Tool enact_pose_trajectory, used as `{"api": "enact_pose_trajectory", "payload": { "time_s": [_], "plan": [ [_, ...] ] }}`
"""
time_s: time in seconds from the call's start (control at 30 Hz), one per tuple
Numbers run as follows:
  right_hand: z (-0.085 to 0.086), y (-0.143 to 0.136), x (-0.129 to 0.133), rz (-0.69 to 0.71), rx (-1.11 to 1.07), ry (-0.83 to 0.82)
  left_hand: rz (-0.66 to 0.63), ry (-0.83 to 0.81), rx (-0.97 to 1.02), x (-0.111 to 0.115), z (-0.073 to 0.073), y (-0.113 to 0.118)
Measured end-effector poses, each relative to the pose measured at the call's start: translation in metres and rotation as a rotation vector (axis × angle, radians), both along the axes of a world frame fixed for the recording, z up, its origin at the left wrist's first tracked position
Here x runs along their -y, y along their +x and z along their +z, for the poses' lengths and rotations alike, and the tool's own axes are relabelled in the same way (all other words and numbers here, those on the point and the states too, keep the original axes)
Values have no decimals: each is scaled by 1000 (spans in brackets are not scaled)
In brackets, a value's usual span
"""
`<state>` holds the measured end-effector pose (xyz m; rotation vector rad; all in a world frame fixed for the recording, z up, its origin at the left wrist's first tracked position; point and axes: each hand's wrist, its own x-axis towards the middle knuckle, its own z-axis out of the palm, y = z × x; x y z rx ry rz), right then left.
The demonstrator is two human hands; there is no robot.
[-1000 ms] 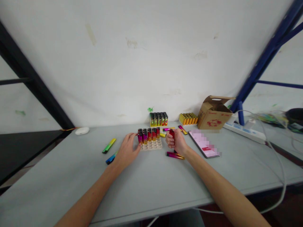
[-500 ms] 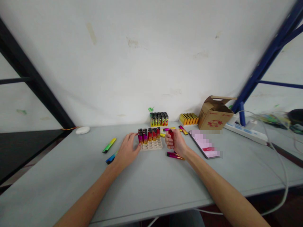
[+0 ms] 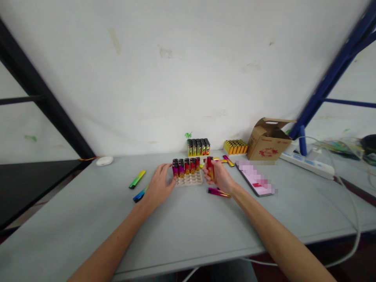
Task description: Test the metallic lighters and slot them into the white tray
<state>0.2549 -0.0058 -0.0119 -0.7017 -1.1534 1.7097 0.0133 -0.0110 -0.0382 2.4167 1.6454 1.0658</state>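
A white tray (image 3: 190, 181) with a grid of round holes stands before me, with several purple and red lighters (image 3: 187, 166) upright in its back and left holes. Against the tray's left end rests my left hand (image 3: 160, 186), thumb at the front corner and fingers behind, gripping it. Just right of the tray, my right hand (image 3: 221, 178) is closed around a red lighter (image 3: 210, 166) held upright. Below that hand a purple and gold lighter (image 3: 219, 192) lies flat on the table. A blue lighter (image 3: 140, 194) is partly hidden by my left hand.
A green-yellow lighter (image 3: 137, 179) lies to the left. Behind stand a tray of black-topped lighters (image 3: 199, 147) and a block of yellow lighters (image 3: 235, 147). On the right are a cardboard box (image 3: 266, 147), a phone (image 3: 255, 180) and a white power strip (image 3: 308, 164).
The red lighter in my right hand shows more of its body now, as the fingers around it have loosened and shifted. My left hand stays at the tray. The view has moved slightly.
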Motion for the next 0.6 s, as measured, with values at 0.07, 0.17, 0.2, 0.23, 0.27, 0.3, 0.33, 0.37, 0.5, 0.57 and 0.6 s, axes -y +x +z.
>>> {"api": "enact_pose_trajectory", "payload": {
  "time_s": [0.07, 0.17, 0.2, 0.23, 0.27, 0.3, 0.33, 0.37, 0.5, 0.57, 0.6],
  "plan": [
    [-1, 1, -3, -88, 9, 54, 0, -4, -2, 0, 0, 0],
    [-2, 2, -7, -258, 92, 211, 2, -14, -7, 0, 0, 0],
    [-2, 3, -8, -313, 148, 281, 3, -15, -9, 0, 0, 0],
    [-2, 4, -9, -355, 212, 354, 5, -14, -10, 0, -1, 0],
    [-2, 5, -10, -380, 277, 420, 5, -15, -12, 0, -1, 0],
    [-3, 6, -10, -389, 340, 475, 6, -15, -13, 0, -1, 0],
    [-4, 7, -11, -387, 393, 518, 7, -16, -14, 0, -1, 0],
    [-5, 7, -11, -385, 438, 551, 6, -16, -14, 0, -1, 0],
    [-14, 9, -16, -429, 593, 628, 2, -14, -3, -1, -1, 0],
    [-19, 9, -18, -458, 654, 636, -1, -11, 0, -1, 0, -1],
    [-21, 9, -19, -467, 675, 635, -2, -10, -1, -1, 0, -1]
  ]
}}
